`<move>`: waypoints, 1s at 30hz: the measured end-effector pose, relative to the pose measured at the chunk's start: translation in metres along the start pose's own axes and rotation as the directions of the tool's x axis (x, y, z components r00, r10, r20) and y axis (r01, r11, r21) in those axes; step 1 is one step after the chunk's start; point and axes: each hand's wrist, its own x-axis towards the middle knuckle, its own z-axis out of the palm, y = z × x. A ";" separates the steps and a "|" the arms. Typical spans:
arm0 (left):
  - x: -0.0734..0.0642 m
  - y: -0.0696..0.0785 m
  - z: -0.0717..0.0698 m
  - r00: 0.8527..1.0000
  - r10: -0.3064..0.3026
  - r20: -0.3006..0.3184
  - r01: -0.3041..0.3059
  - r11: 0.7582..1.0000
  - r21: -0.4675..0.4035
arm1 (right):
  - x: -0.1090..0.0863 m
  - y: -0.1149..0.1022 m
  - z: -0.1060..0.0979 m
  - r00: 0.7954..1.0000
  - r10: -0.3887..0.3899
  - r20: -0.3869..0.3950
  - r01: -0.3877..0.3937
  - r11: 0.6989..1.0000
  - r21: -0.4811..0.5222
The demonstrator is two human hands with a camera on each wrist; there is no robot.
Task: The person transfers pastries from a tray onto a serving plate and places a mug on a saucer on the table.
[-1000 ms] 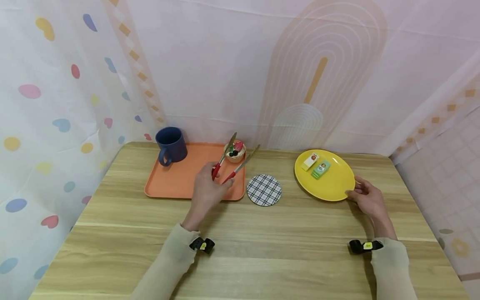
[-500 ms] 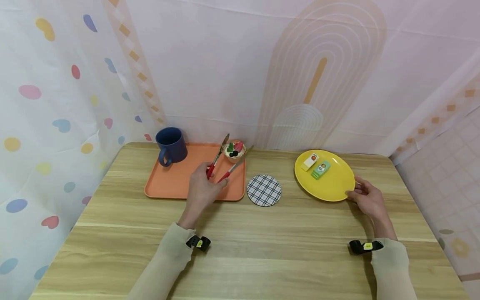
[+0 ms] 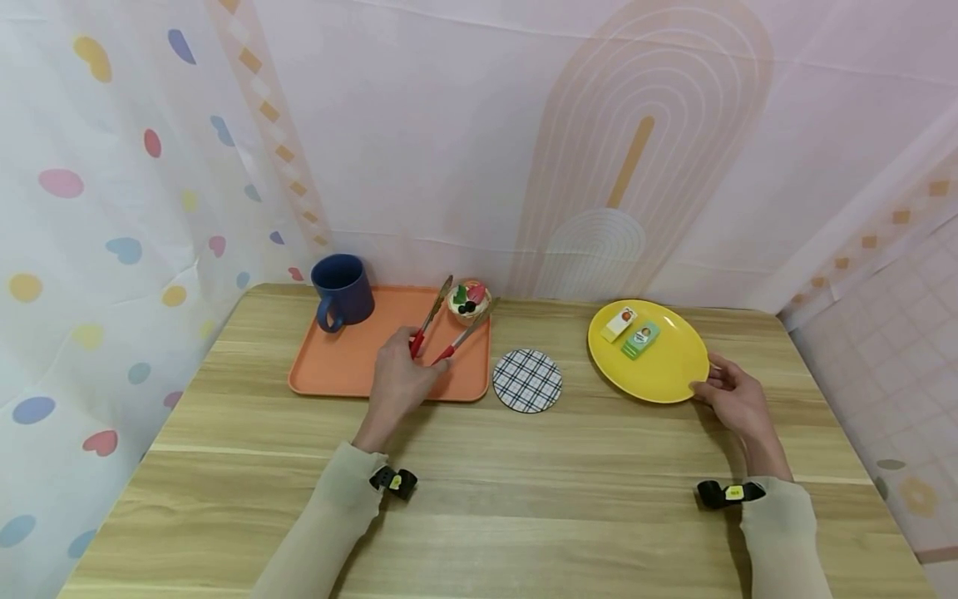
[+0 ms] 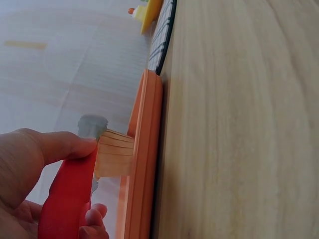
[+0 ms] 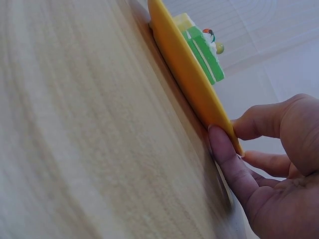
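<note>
Over the orange tray (image 3: 337, 366), my left hand (image 3: 400, 374) holds a pair of red-handled tongs (image 3: 430, 320), thumb on one handle and fingers round the other. The spread metal arms stand on either side of a small fruit tart (image 3: 468, 303) at the tray's back right corner. In the left wrist view the tart's pleated case (image 4: 115, 154) shows behind the red handle (image 4: 70, 194). My right hand (image 3: 737, 399) pinches the right rim of a yellow plate (image 3: 659, 378). Two little cake slices, a pale one (image 3: 619, 323) and a green one (image 3: 640, 339), lie on that plate.
A navy mug (image 3: 344, 291) stands at the tray's back left. Between tray and plate lies a round checked coaster (image 3: 527, 380). Behind the wooden table (image 3: 554, 507) hangs a patterned curtain (image 3: 449, 150).
My left hand and the tongs have shifted left and slightly toward me, so the arms now flank the tart instead of one crossing over it. The right hand and plate have stayed put.
</note>
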 end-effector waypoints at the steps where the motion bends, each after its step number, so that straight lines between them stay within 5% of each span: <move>1: 0.000 -0.001 0.000 1.000 0.002 0.001 -0.002 1.000 -0.002 | 0.000 0.000 0.000 1.000 -0.001 0.001 0.001 1.000 0.004; 30: 0.012 -0.012 0.010 0.996 -0.052 0.066 0.051 0.999 0.019 | 0.002 0.002 0.000 1.000 -0.007 0.004 0.007 1.000 0.017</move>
